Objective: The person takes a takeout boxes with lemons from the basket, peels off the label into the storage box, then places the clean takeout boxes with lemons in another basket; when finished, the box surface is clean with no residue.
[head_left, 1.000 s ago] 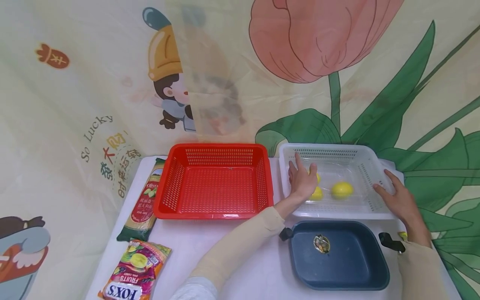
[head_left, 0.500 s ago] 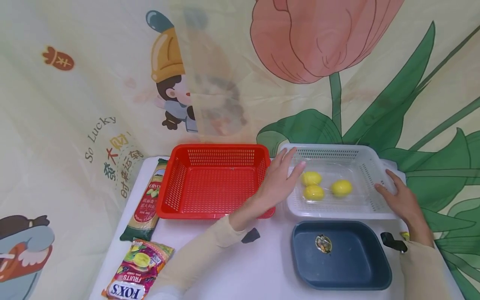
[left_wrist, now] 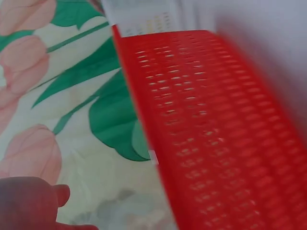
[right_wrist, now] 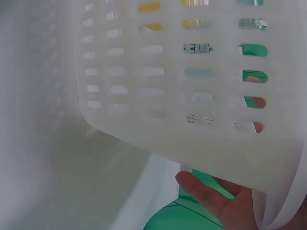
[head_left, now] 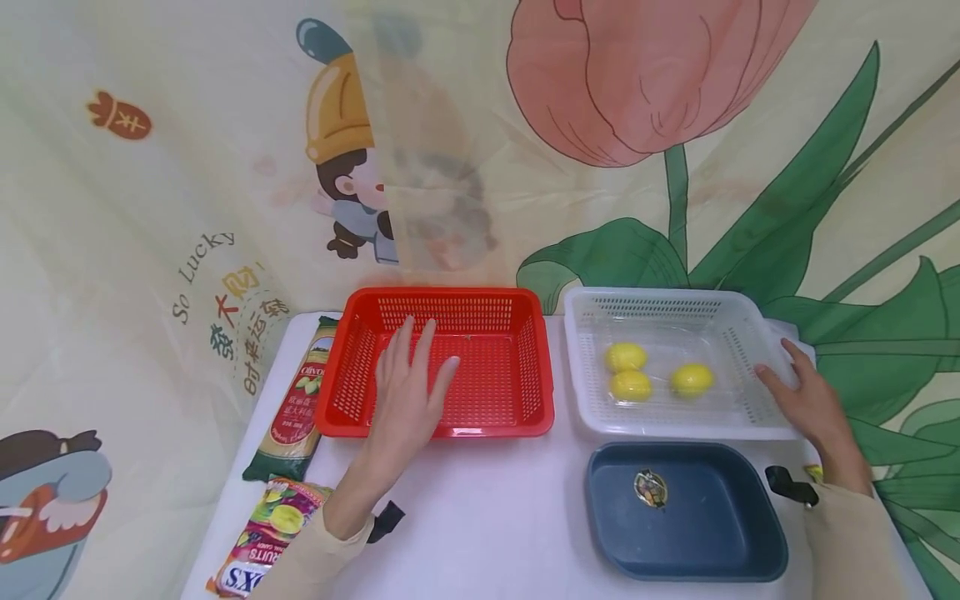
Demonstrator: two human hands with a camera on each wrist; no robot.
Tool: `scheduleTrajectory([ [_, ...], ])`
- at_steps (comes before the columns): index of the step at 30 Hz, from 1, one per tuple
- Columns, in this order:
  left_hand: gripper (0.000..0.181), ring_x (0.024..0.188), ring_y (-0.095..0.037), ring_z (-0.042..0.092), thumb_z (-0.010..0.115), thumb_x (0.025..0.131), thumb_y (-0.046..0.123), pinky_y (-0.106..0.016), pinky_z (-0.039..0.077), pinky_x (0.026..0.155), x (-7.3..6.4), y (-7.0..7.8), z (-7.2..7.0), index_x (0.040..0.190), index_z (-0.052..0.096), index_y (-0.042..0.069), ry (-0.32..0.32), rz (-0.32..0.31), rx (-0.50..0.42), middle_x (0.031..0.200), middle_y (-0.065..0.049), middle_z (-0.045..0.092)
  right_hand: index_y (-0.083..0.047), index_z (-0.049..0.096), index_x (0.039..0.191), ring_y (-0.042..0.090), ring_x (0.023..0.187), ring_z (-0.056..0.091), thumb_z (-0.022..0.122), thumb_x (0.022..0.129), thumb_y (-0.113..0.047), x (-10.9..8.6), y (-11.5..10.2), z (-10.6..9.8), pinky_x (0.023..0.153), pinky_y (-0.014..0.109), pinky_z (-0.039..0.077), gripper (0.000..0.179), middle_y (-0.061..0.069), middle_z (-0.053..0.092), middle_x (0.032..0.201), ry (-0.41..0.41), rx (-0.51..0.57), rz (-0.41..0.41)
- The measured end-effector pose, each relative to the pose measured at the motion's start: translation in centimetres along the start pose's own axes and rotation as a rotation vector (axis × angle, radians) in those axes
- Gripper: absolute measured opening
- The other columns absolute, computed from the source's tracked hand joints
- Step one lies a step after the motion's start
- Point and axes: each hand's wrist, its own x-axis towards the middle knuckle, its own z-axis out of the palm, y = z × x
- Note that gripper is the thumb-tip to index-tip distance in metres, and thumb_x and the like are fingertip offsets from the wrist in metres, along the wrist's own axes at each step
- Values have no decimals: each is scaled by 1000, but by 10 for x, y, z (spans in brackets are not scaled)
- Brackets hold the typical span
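My left hand hovers over the front left of the red perforated basket, fingers spread and holding nothing. In the left wrist view, part of that hand shows beside the red basket's long side. At the right end of the white perforated basket, my right hand rests on the rim, thumb and forefinger extended; its other fingers are hidden. Inside the white basket, three yellow lemons lie in a clear plastic tray. The right wrist view shows the basket's slotted wall and my thumb past its rim.
A dark blue dish with a sticker stands in front of the white basket. Left of the red basket lie a pasta packet and a Fox's fruit candy bag, partly behind my left sleeve. A printed cloth hangs behind the table.
My left hand has moved left from above the lemons in the white basket to above the red basket. The right hand stays at the white basket's right end.
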Motion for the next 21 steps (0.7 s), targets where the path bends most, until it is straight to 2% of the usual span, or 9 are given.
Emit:
scheduleTrajectory([
  [2,77,155,-37,15,59,99,48,-64,11,125,-7,-8,0,162,27,17,13,-10,40,169,-13,17,-5,0,162,59,99,58,43,106,-47,-1,1,-1,56,34,53,83,52,30,144,8,10,2],
  [5,78,155,-39,13,59,99,49,-68,9,123,-15,-16,3,162,26,16,20,-15,75,169,-15,17,-5,-1,162,64,106,55,42,106,-48,-4,0,-2,61,54,59,83,50,26,148,23,18,14],
  [8,79,155,-40,12,60,98,49,-71,9,122,-20,-22,4,162,26,16,32,-25,86,169,-17,16,-5,-2,162,69,122,43,40,106,-51,-6,-5,-3,81,75,50,84,46,19,154,29,20,33],
  [10,80,155,-41,11,62,97,49,-72,8,121,-22,-26,4,162,26,17,42,-30,87,169,-16,15,-5,-2,162,70,131,33,39,106,-52,-8,-9,-3,91,82,40,84,43,16,157,34,19,44],
  [14,82,155,-41,11,63,96,49,-71,6,122,-23,-29,2,162,26,19,65,-25,95,169,-15,15,-3,2,162,69,135,27,41,107,-48,-12,-19,-4,93,86,32,81,42,16,158,82,13,10],
  [17,82,155,-42,12,63,96,50,-71,5,122,-23,-30,0,162,26,19,79,-17,100,169,-15,16,-1,12,162,67,130,36,44,108,-42,-16,-35,-3,93,86,33,75,43,26,155,157,-7,-80],
  [21,82,155,-43,12,64,95,50,-74,5,120,-22,-31,0,162,26,19,83,-23,120,169,-17,16,3,28,157,64,131,37,49,107,-35,-20,-68,4,101,83,28,66,40,34,152,263,-35,-230],
])
